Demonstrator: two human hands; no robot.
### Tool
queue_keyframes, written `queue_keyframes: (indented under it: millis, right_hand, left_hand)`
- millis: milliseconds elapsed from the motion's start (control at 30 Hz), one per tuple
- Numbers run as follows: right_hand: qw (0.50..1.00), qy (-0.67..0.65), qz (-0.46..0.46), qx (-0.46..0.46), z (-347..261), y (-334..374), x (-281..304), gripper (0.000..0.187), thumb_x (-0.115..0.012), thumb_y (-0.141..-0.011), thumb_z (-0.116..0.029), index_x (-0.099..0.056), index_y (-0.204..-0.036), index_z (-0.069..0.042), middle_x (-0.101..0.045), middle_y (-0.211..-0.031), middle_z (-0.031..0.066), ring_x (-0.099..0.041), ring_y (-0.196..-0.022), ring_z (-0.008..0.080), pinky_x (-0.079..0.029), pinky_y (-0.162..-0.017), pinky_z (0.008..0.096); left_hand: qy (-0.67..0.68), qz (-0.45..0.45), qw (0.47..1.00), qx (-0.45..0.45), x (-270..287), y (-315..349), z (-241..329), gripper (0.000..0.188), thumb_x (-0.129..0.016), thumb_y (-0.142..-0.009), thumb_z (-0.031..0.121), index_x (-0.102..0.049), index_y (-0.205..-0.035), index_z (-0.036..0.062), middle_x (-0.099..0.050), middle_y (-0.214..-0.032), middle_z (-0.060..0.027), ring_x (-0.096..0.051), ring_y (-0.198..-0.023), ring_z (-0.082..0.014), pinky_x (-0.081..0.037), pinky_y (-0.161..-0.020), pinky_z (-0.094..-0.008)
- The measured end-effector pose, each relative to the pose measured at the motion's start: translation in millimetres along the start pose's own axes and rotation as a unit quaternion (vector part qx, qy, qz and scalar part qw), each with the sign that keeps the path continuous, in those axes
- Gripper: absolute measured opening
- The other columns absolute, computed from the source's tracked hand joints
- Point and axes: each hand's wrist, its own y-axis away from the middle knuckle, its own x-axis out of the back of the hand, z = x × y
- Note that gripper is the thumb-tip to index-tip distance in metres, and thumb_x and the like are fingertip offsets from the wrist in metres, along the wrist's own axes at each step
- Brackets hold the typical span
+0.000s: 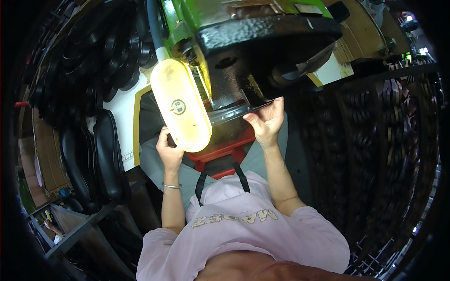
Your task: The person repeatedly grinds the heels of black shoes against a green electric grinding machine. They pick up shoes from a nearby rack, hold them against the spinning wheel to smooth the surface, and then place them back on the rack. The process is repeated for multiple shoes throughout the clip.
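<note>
A dark, glossy shoe sole (pixel 230 114) lies level under the black head of a green machine (pixel 262 37). My right hand (pixel 268 122) grips the sole's right end, its thumb on the near edge and its fingers behind. To the left, my left hand (pixel 168 149) is closed, with fingers curled at the other end of the sole. A lit, oval yellow-white lamp (pixel 182 105) hangs in front and hides part of that hand and the sole's left end. The spot where the machine meets the sole is hard to see.
Black soles (pixel 110 154) are heaped and stacked at the left beside a white, yellow-edged worktop (pixel 123 112). A red stool (pixel 220 149) shows between my legs. Racks with rows of soles (pixel 375 140) line the right. A cardboard box (pixel 368 33) stands at the far right.
</note>
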Motion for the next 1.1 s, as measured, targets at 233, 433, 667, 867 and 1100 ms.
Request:
queue_keyframes:
  millis: [233,433,667,867,1100]
  right_hand:
    - [0.997,0.064,-0.020,-0.027,8,-11,-2,0.073,-0.077,-0.080,-0.013,-0.038,-0.139,0.004,-0.049,-0.127,0.0099,-0.052,-0.115,0.0209,-0.043,-0.097,0.0320]
    - [0.999,-0.005,-0.030,-0.020,10,1,-29,0.070,-0.079,-0.077,-0.010,-0.042,-0.134,0.007,-0.048,-0.128,0.0110,-0.055,-0.111,0.0224,-0.045,-0.096,0.0322]
    - [0.961,0.249,-0.061,0.105,-9,25,-50,0.091,-0.080,-0.066,0.003,-0.030,-0.141,0.010,-0.043,-0.137,0.0220,-0.046,-0.125,0.0305,-0.035,-0.107,0.0371]
    - [0.994,-0.033,0.035,-0.094,4,77,-44,0.100,-0.079,-0.075,-0.004,-0.010,-0.147,0.001,-0.031,-0.142,0.0165,-0.034,-0.132,0.0256,-0.030,-0.110,0.0386]
    - [0.980,0.041,0.193,-0.007,-31,-10,45,0.060,-0.050,-0.087,0.002,-0.027,-0.143,0.004,-0.048,-0.134,0.0141,-0.050,-0.119,0.0195,-0.041,-0.100,0.0316]
  left_hand:
    - [-0.086,0.075,0.986,-0.117,2,-16,38,0.029,-0.075,-0.065,-0.003,-0.060,-0.090,-0.0008,-0.059,-0.083,-0.0038,-0.057,-0.076,-0.0131,-0.047,-0.071,-0.0250]
    - [-0.012,0.036,0.999,-0.036,21,5,3,0.034,-0.085,-0.067,0.007,-0.060,-0.088,0.0003,-0.058,-0.082,-0.0021,-0.056,-0.076,-0.0112,-0.046,-0.070,-0.0233]
    - [0.161,0.019,0.986,0.029,6,18,-63,0.037,-0.076,-0.071,-0.005,-0.057,-0.102,-0.0011,-0.059,-0.104,-0.0050,-0.058,-0.094,-0.0147,-0.046,-0.088,-0.0274]
    - [-0.029,-0.034,0.979,-0.198,-57,17,-19,0.027,-0.064,-0.066,-0.009,-0.058,-0.091,-0.0008,-0.060,-0.089,-0.0129,-0.060,-0.085,-0.0268,-0.050,-0.081,-0.0357]
    - [-0.139,-0.090,0.956,-0.241,-120,31,93,0.064,-0.077,-0.067,0.004,-0.051,-0.125,0.0025,-0.047,-0.134,-0.0198,-0.042,-0.127,-0.0386,-0.032,-0.107,-0.0468]
